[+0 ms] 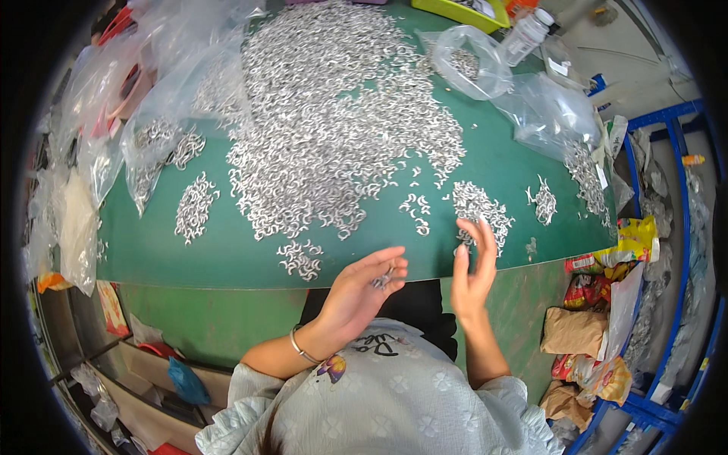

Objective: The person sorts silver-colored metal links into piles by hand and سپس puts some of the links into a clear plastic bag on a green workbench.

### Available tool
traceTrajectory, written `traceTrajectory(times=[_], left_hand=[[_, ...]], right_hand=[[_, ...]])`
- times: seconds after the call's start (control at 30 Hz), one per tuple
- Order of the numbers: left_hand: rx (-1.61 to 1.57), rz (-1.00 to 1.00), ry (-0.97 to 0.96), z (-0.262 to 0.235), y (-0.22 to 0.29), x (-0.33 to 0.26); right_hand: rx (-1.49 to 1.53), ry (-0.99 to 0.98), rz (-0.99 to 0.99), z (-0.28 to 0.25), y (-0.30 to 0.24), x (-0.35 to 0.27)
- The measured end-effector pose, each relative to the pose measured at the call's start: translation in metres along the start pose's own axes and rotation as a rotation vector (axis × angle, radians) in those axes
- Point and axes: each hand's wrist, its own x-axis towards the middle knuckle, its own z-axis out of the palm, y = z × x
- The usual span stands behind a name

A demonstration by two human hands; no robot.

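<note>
Small crescent-shaped silver metal pieces (pixel 318 114) lie heaped over the middle of a green table. My left hand (pixel 356 292) is at the table's near edge, palm turned inward, fingers curled around a few crescent pieces (pixel 383 278). My right hand (pixel 476 269) reaches over the near edge at a smaller pile of crescent pieces (pixel 479 203). Its thumb and fingers are apart, with pieces visible behind the gap; whether the fingertips touch them I cannot tell. A little cluster (pixel 300 259) sits left of my left hand, and a few loose pieces (pixel 415 212) lie between the piles.
Clear plastic bags with metal pieces stand at the left (pixel 152 152) and right (pixel 582 178) of the green table (pixel 220 265). A white bottle (pixel 527 36) and a yellow-green tray (pixel 466 11) are at the back. Blue shelving (pixel 671 250) and snack packets (pixel 635 236) flank the right side.
</note>
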Motion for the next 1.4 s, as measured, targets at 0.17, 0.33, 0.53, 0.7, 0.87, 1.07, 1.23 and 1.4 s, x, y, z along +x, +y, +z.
traceTrajectory(times=[0.17,0.33,0.53,0.7,0.87,1.07,1.23,1.4], left_hand=[[0.182,0.189,0.071,0.05,-0.018,0.045],[0.343,0.496,0.125,0.077,-0.038,0.109],[0.741,0.502,0.161,0.085,-0.056,0.131],[0.963,0.72,0.01,0.069,-0.06,0.128],[1.368,0.928,0.082,0.067,-0.065,0.125],[1.532,0.902,0.062,0.066,-0.077,0.133],[1.627,0.882,0.071,0.076,-0.085,0.142],[1.651,0.934,0.05,0.085,-0.095,0.155]], right_hand=[[-0.434,-0.021,-0.039,-0.036,0.027,0.026],[-0.336,0.075,0.04,-0.051,0.04,0.029],[-0.24,0.167,0.071,-0.072,0.061,0.025],[-0.135,0.158,0.085,-0.089,0.082,0.028],[-0.093,0.091,0.089,-0.091,0.088,0.033],[-0.099,0.064,0.117,-0.091,0.086,0.035],[-0.122,0.06,0.093,-0.09,0.088,0.035],[-0.119,0.07,0.109,-0.087,0.088,0.037]])
